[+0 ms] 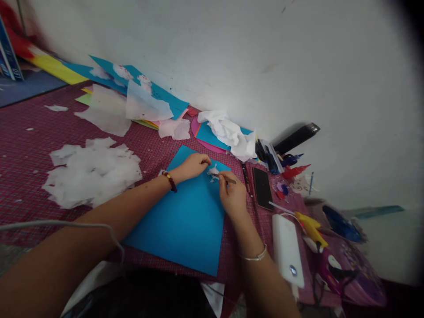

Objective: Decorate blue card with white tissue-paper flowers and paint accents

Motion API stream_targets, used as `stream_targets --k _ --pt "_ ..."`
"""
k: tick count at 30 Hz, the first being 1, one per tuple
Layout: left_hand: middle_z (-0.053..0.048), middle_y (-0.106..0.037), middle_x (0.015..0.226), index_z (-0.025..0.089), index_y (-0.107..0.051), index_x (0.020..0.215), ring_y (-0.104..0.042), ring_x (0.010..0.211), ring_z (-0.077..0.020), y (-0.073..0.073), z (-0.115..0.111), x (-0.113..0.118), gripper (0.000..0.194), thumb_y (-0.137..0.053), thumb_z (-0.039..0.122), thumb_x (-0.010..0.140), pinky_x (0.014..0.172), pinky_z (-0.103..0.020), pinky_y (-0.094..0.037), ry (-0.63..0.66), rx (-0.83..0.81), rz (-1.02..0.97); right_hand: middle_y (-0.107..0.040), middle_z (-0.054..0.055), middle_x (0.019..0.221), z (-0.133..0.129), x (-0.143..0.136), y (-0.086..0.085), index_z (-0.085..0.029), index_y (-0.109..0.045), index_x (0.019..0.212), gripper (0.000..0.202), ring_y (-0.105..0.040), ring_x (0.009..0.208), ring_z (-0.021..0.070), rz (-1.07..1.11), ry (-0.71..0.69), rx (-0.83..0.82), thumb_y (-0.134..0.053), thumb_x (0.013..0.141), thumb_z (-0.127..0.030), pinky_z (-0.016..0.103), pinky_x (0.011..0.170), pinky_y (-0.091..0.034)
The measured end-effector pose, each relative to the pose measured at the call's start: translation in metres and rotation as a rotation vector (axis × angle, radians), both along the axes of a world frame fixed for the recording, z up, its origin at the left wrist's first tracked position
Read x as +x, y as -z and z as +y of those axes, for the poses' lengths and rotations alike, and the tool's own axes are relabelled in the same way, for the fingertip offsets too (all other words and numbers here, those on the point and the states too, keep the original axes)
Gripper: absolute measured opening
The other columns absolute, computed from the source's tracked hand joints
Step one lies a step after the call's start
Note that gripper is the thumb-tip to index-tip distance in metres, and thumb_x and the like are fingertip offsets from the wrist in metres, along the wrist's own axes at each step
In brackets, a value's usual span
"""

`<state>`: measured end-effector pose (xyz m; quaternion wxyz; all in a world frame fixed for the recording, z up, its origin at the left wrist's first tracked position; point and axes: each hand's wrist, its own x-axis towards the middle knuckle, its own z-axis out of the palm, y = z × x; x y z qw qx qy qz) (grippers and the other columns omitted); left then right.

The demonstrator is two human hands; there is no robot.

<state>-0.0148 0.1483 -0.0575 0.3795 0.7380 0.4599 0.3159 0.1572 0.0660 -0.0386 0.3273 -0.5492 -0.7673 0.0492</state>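
In the head view, the right hand (232, 191) is pinching a slim brown stick (231, 180), pointing it at white scraps (213, 171) lying toward one o'clock on the blue sheet (185, 216). The left hand (194, 166) is resting, fingers bent, at their nine o'clock; I cannot tell whether it is pinching anything.

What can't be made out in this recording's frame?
- Head view: whether the left hand grips anything; its fingers curl inward.
- Head view: what the tool is; the right hand covers part, and blur softens the rest.
- Head view: exact shape of the white scraps; too small and blurred.
- Head view: one end of the cable; cut off by the left edge.
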Motion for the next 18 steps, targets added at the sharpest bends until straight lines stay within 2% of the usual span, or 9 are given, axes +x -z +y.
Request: stream_targets --k 3,6,9,13,18 --pt "-0.003 -0.068 0.075 0.015 -0.069 0.090 -0.061 0.075 -0.0162 0.001 0.000 -0.001 0.026 -0.048 0.009 0.077 0.071 -0.027 -0.048 -0.001 -0.010 -0.023 -0.073 0.009 0.090 -0.002 0.001 -0.002 -0.021 -0.066 0.093 0.026 -0.067 0.080 0.0227 0.066 0.003 -0.004 -0.042 0.095 -0.031 0.034 0.075 -0.048" --pt "-0.002 -0.066 0.072 0.015 -0.068 0.088 -0.059 0.067 -0.0140 0.004 0.000 0.001 0.023 -0.049 0.010 0.077 0.062 -0.024 -0.046 -0.021 -0.044 -0.066 -0.069 0.005 0.076 -0.002 0.006 -0.003 -0.021 -0.063 0.090 0.026 -0.065 0.069 0.0200 0.266 0.064 0.000 -0.044 0.095 -0.035 0.032 0.067 -0.048" --pt "0.000 -0.063 0.069 0.015 -0.066 0.089 -0.055 0.058 -0.0116 0.001 0.001 0.001 0.019 -0.050 0.010 0.078 0.054 -0.023 -0.043 -0.034 -0.149 -0.130 -0.064 0.001 0.067 0.000 0.011 -0.003 -0.020 -0.061 0.086 0.025 -0.061 0.060 0.0175 0.474 0.114 0.001 -0.046 0.094 -0.038 0.030 0.061 -0.048" --pt "-0.001 -0.062 0.071 0.013 -0.062 0.089 -0.053 0.054 -0.0088 -0.018 0.005 -0.013 0.015 -0.053 0.010 0.079 0.052 -0.021 -0.042 -0.039 -0.297 -0.275 -0.062 0.000 0.064 0.003 0.013 -0.001 -0.019 -0.061 0.085 0.024 -0.059 0.056 0.0164 0.598 0.108 -0.047 -0.050 0.091 -0.040 0.029 0.057 -0.048" --pt "-0.002 -0.063 0.077 0.013 -0.061 0.087 -0.054 0.059 -0.0079 -0.050 0.001 -0.056 0.011 -0.053 0.014 0.080 0.054 -0.019 -0.042 -0.064 -0.214 -0.311 -0.062 0.000 0.064 0.004 0.013 0.001 -0.018 -0.061 0.084 0.026 -0.059 0.055 0.0153 0.638 0.083 -0.068 -0.052 0.091 -0.042 0.028 0.055 -0.047"
